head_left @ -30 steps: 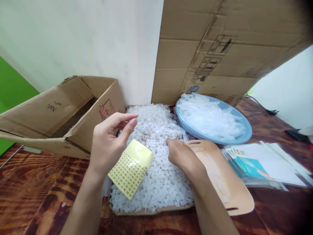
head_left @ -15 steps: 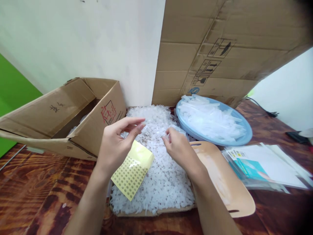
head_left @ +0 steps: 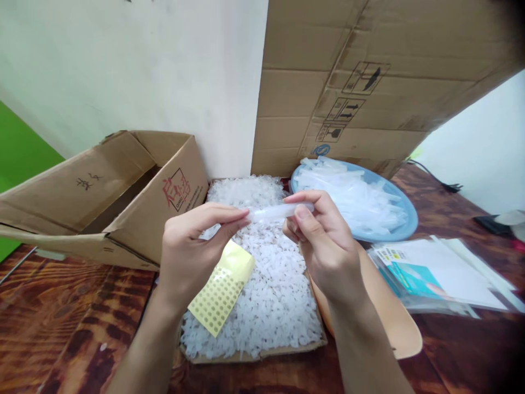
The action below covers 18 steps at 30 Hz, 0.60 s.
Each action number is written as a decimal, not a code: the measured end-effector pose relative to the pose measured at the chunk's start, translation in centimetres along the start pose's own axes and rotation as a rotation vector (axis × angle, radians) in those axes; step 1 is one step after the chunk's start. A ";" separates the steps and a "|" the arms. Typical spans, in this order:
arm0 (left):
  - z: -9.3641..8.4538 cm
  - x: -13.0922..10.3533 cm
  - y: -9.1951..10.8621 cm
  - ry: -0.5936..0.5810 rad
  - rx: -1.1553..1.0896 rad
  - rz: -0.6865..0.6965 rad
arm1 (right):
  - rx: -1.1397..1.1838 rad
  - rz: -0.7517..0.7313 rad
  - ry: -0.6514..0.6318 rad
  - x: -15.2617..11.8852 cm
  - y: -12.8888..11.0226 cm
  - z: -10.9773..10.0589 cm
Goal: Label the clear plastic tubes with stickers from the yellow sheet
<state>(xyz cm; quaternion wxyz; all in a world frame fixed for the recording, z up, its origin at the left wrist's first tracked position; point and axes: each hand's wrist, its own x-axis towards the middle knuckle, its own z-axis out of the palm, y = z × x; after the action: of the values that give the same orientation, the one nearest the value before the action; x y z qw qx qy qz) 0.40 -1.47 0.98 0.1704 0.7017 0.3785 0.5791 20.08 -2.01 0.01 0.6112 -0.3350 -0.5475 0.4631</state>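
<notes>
My right hand (head_left: 328,246) holds a clear plastic tube (head_left: 279,211) level above a flat cardboard tray (head_left: 254,354) heaped with small white plastic caps (head_left: 270,290). My left hand (head_left: 188,246) pinches the tube's left end with thumb and forefinger; what it has between those fingers is too small to tell. A yellow sheet of small round stickers (head_left: 221,287) lies on the caps just below my left hand.
A blue dish (head_left: 404,227) piled with more clear tubes stands at the back right. A tan plastic tray (head_left: 389,317) lies under my right forearm. An open cardboard box (head_left: 102,191) lies left, a large carton (head_left: 361,82) stands behind, and papers (head_left: 438,273) lie at the right.
My right hand has lifted a clear tube from the pile and turned it level. My left hand has closed in on the tube's left end.
</notes>
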 end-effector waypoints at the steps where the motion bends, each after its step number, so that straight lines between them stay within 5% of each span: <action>1: 0.0 0.1 0.1 0.008 0.012 0.015 | -0.009 -0.008 0.000 0.0 0.0 0.0; 18: -0.1 -0.1 1.7 0.019 0.151 0.225 | -0.008 -0.024 0.022 -1.0 0.2 1.3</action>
<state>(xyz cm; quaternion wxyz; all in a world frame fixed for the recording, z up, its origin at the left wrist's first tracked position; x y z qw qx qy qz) 0.87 -2.67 2.10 0.0474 0.7451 0.3414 0.5710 18.78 -3.04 -0.28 0.6213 -0.3361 -0.5465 0.4499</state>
